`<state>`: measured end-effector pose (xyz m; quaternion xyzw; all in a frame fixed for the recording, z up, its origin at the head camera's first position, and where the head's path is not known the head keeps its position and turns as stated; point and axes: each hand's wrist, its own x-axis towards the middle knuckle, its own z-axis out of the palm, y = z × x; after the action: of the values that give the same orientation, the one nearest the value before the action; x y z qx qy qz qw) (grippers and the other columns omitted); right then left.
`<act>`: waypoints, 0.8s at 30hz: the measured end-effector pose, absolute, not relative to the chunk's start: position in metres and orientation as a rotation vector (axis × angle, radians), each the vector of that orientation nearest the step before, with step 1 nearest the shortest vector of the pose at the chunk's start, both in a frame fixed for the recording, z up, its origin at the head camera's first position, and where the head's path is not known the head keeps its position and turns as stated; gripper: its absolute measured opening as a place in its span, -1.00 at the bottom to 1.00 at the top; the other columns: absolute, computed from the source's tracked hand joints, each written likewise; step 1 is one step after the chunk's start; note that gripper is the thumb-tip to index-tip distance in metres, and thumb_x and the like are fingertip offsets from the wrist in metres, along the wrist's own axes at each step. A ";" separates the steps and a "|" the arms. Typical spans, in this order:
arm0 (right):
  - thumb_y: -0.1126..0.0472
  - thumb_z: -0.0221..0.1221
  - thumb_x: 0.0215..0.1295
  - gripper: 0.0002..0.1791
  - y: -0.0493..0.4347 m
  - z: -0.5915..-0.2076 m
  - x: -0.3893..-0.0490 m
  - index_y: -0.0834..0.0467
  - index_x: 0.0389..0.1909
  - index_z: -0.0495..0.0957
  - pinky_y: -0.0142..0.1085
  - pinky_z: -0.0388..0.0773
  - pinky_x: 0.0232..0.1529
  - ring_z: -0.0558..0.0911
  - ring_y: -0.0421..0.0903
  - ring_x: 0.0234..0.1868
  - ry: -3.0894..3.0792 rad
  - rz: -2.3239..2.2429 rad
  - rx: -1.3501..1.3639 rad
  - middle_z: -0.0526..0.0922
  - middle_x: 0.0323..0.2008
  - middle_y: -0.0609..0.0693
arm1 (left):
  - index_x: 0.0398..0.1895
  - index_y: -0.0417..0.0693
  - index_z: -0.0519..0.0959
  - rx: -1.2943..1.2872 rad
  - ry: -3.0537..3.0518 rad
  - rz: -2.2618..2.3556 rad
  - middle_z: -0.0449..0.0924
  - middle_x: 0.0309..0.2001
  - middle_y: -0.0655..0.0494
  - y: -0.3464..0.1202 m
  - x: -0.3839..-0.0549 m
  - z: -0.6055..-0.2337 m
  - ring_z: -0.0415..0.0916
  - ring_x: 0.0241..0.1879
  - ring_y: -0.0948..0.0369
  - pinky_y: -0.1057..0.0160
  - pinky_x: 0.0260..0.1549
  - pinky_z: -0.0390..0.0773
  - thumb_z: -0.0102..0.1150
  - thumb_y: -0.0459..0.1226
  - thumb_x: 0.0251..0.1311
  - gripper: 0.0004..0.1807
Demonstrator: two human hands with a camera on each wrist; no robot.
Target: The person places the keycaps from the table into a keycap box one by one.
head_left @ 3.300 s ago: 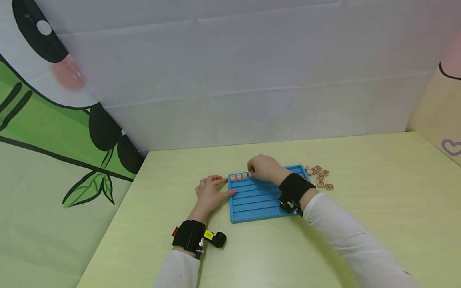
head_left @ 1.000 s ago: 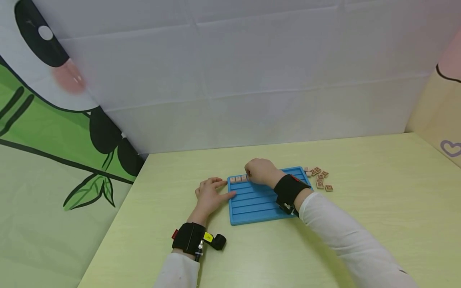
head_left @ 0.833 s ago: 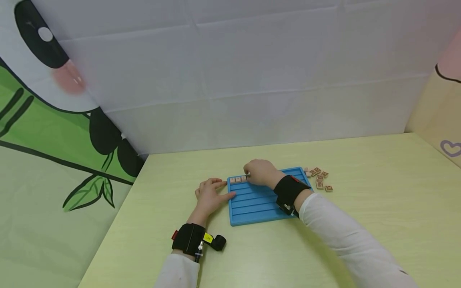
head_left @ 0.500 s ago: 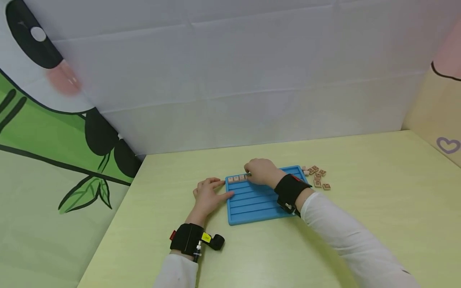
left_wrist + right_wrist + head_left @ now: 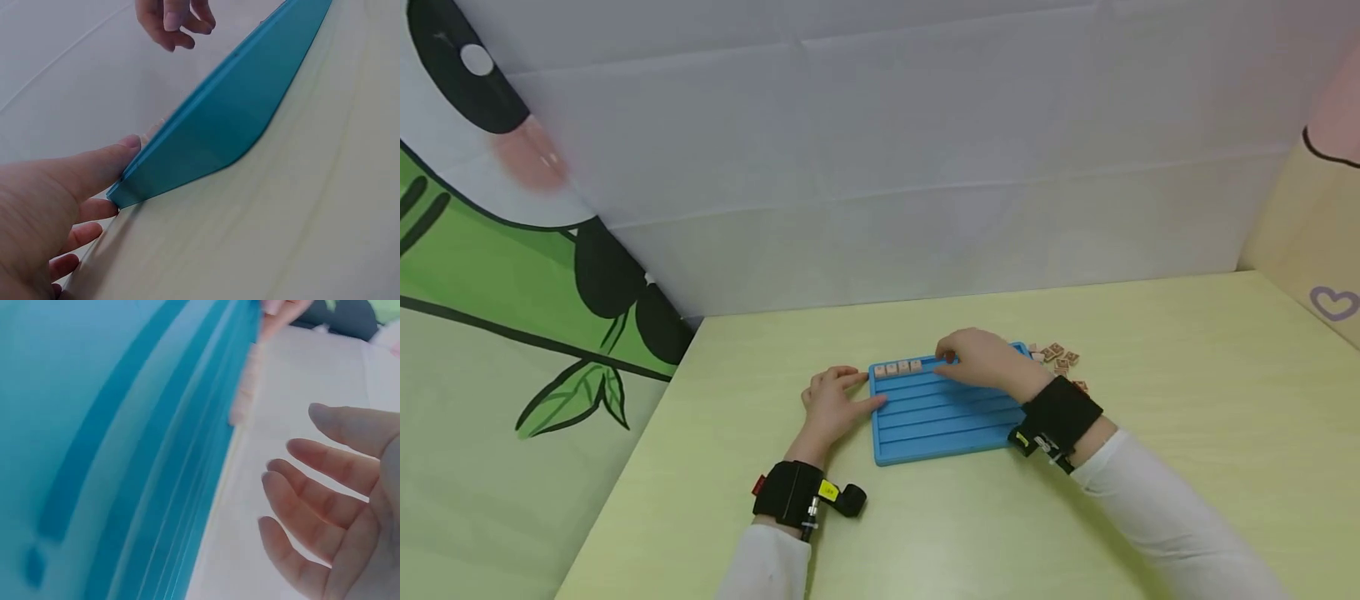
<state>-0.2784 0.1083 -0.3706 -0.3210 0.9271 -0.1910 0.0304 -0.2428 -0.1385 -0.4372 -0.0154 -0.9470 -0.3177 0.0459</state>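
A blue ridged tray (image 5: 951,421) lies on the table, seen side-on in the left wrist view. Several small square tiles (image 5: 897,367) stand in a row at the left end of its top groove. At the tray's left edge is my left hand (image 5: 832,408), thumb (image 5: 100,167) on the rim and index fingertip at the corner, the other fingers extended. My right hand (image 5: 977,358) hovers over the upper right of the tray. Its fingers are relaxed and spread with nothing between them in the right wrist view (image 5: 331,494).
Several loose wooden tiles (image 5: 1056,354) lie in a cluster beyond the tray's right edge, partly hidden by my right hand and wrist. The pale table (image 5: 760,350) meets a white cloth backdrop (image 5: 880,167) behind. A cartoon-printed cloth (image 5: 512,275) hangs at the left.
My right hand has let go of a tile in the top groove, beside the earlier ones, and moved right with its fingers opened. My left hand stays at the tray's left edge.
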 end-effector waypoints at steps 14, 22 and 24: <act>0.12 0.13 0.33 -0.70 0.169 -0.363 -0.263 0.22 -0.04 0.59 -0.19 0.46 -0.23 0.53 -0.05 -0.25 2.829 -0.952 -0.768 0.62 -0.20 0.09 | 0.14 -0.13 0.55 -0.039 -2.890 -0.973 0.39 0.20 -0.05 -0.135 -0.243 -0.440 0.11 0.25 -0.12 -0.14 0.14 -0.03 0.35 0.02 0.02 -0.36; 0.10 0.07 0.37 -0.64 0.206 -0.350 -0.267 0.26 0.04 0.54 -0.10 0.51 -0.16 0.54 0.09 -0.11 2.871 -0.984 -0.607 0.59 -0.10 0.19 | 0.15 -0.14 0.54 -0.059 -2.886 -0.958 0.38 0.20 -0.07 -0.136 -0.244 -0.436 0.11 0.25 -0.14 -0.15 0.13 -0.02 0.35 0.02 0.03 -0.35; 0.08 0.05 0.38 -0.60 0.215 -0.348 -0.268 0.27 0.07 0.51 -0.08 0.52 -0.15 0.53 0.12 -0.07 2.874 -0.961 -0.549 0.58 -0.07 0.21 | 0.15 -0.14 0.54 -0.060 -2.890 -0.954 0.38 0.20 -0.07 -0.137 -0.244 -0.437 0.11 0.25 -0.14 -0.16 0.13 -0.02 0.34 0.03 0.03 -0.35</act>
<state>-0.2676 0.2148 -0.3477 -0.1782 0.9328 -0.3117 0.0307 -0.2443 -0.1371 -0.4372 -0.0195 -0.9483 -0.3131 0.0486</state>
